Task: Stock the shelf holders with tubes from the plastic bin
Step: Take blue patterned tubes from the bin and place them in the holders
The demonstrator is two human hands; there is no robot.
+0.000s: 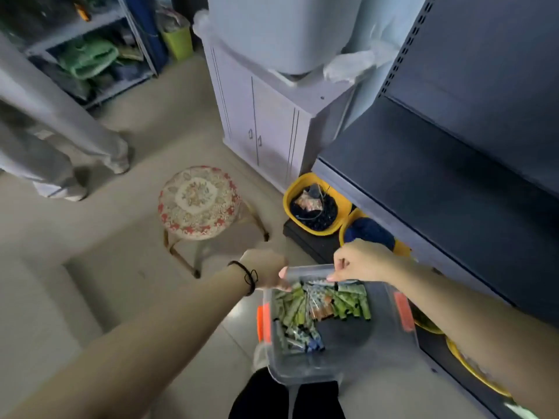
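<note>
- A person's left hand (267, 269) and right hand (360, 261) each close their grip on the far rim of a clear plastic bin (348, 367).
- Green, orange and blue tubes (302, 309) lie heaped inside the bin.
- A dark shelf (438, 182) stands right of the bin, with yellow holders (292, 189) just beyond it.
- A floral stool (198, 202) sits beyond the bin, to its left.

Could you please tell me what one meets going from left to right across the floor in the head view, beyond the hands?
Person's legs → stool → yellow basket → shelf.
</note>
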